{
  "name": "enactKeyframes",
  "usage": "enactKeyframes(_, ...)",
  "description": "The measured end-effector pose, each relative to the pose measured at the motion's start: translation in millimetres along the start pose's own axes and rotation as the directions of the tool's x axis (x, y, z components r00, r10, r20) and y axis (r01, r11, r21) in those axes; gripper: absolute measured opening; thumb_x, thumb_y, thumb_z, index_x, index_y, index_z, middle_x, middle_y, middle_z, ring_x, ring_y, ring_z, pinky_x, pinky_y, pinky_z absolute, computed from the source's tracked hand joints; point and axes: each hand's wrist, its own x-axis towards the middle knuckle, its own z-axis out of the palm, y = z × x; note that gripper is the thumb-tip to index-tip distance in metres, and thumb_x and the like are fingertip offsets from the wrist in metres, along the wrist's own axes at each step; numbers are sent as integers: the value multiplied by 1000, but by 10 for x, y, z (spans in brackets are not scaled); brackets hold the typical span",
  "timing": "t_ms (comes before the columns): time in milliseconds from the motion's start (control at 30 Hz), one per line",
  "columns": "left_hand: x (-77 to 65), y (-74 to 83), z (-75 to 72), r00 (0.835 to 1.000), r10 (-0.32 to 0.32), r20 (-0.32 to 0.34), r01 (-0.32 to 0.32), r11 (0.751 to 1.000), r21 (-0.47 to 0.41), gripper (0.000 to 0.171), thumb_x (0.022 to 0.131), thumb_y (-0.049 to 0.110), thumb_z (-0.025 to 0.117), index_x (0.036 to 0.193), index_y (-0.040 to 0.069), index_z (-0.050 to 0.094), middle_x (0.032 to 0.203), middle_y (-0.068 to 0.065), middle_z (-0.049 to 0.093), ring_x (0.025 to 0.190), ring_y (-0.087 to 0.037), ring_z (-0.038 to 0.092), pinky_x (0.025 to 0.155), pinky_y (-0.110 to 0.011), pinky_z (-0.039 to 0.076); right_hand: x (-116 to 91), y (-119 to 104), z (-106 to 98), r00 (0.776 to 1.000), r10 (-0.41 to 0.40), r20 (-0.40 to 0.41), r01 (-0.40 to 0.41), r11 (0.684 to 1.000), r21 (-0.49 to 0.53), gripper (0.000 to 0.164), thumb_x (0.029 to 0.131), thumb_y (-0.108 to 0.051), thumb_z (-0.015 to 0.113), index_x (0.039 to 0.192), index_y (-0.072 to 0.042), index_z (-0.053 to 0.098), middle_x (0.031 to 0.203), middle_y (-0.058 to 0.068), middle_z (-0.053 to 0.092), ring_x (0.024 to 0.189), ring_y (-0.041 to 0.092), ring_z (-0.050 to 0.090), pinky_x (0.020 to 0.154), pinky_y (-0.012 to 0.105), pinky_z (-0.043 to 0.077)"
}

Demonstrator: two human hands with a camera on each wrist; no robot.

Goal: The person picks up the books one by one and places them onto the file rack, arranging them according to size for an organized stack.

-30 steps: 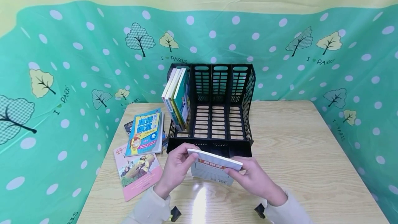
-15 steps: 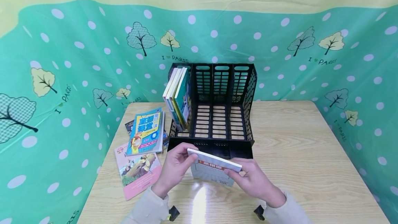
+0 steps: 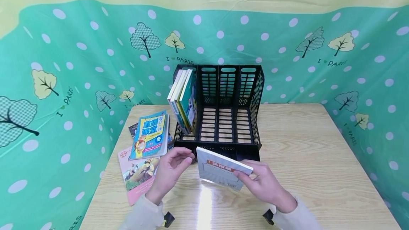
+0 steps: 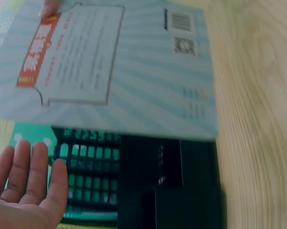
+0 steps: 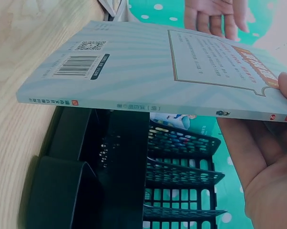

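A thin pale-blue book [image 3: 220,169] with a red title band is held tilted above the table in front of the black file rack [image 3: 223,141]. My right hand [image 3: 262,180] pinches its right end, thumb on the cover that faces me and fingers behind. In the right wrist view the spine of the book [image 5: 148,107] shows. To the left, my left hand [image 3: 174,169] is apart from the book, its fingers loosely bent with nothing in them. The left wrist view shows those fingers [image 4: 31,171] below the book [image 4: 148,62]. Several books [image 3: 183,98] stand in the rack's leftmost compartment.
Left of the rack lies a pile with a blue-and-yellow book [image 3: 150,134] on top. A pink book [image 3: 140,180] lies partly under it, nearer me. The wooden table [image 3: 303,152] reaches right of the rack, and a green patterned cloth [image 3: 287,63] hangs behind.
My left hand has let go of the book's left end and moved a little left. The book stays in my right hand, its left end slightly higher and its cover turned more toward me.
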Motion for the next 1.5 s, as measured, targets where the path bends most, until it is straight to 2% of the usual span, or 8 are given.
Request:
enactKeyframes(233, -27, -31, -187, 993, -65, -98, 74, 994, 85, 20, 89, 17, 68, 107, 9, 64, 107, -14, 65, 96, -19, 65, 87, -26, 53, 47, -15, -105, 998, -25, -54, 23, 999, -38, 32, 82, 11, 65, 111, -2, 67, 100, 14, 70, 84, 24, 71, 65, 24, 57)
enactKeyframes(633, -44, -98, -373, 979, -122, -165, 150, 974, 170, 19, 91, 12, 66, 108, 5, 64, 108, -12, 65, 94, -16, 63, 85, -22, 52, 128, 45, -275, 969, -148, -198, 132, 987, -93, 39, 70, 19, 67, 107, 5, 68, 96, 18, 71, 80, 23, 71, 65, 24, 57)
enactKeyframes(800, -25, 5, -400, 964, -149, -221, 202, 951, 236, 16, 91, 5, 64, 106, 1, 64, 103, -12, 66, 92, -19, 63, 82, -23, 52, 179, 47, -335, 958, -163, -236, 145, 985, -92, 37, 71, 19, 65, 106, 8, 67, 97, 21, 70, 83, 21, 71, 66, 25, 57)
enactKeyframes(967, 22, -244, -550, 930, -194, -313, 292, 905, 309, 15, 90, 11, 66, 105, 7, 65, 100, -8, 67, 91, -18, 63, 79, -21, 52, 230, 39, -367, 948, -157, -276, 146, 987, -63, 37, 71, 22, 62, 107, 10, 66, 100, 23, 69, 89, 19, 70, 69, 26, 57)
enactKeyframes(1067, 39, -293, -611, 913, -219, -343, 342, 869, 356, 17, 90, 13, 66, 106, 8, 64, 100, -6, 66, 92, -18, 63, 79, -22, 52, 258, 23, -373, 941, -135, -312, 128, 991, -41, 37, 71, 24, 61, 106, 12, 65, 100, 24, 68, 91, 17, 70, 71, 26, 57)
enactKeyframes(1200, 67, -348, -677, 906, -246, -344, 373, 848, 377, 21, 92, 15, 65, 110, 6, 63, 102, -7, 65, 94, -20, 63, 77, -22, 53, 293, 19, -395, 928, -107, -358, 103, 994, -32, 35, 74, 25, 59, 107, 13, 64, 101, 26, 67, 94, 18, 69, 74, 26, 56)
enactKeyframes(1400, 145, -382, -744, 897, -264, -354, 395, 838, 376, 21, 92, 17, 64, 110, 5, 62, 101, -11, 65, 90, -24, 63, 65, -23, 56, 385, 8, -455, 913, -84, -399, 70, 996, -48, 32, 79, 24, 57, 109, 14, 63, 104, 29, 65, 98, 19, 68, 77, 25, 55)
enactKeyframes(1500, 203, -386, -768, 898, -255, -359, 399, 816, 418, 20, 92, 19, 63, 109, 7, 62, 100, -10, 65, 89, -23, 63, 67, -26, 56, 447, -10, -475, 907, -59, -417, 50, 998, -33, 32, 79, 25, 57, 109, 14, 63, 105, 29, 65, 99, 19, 67, 78, 25, 55)
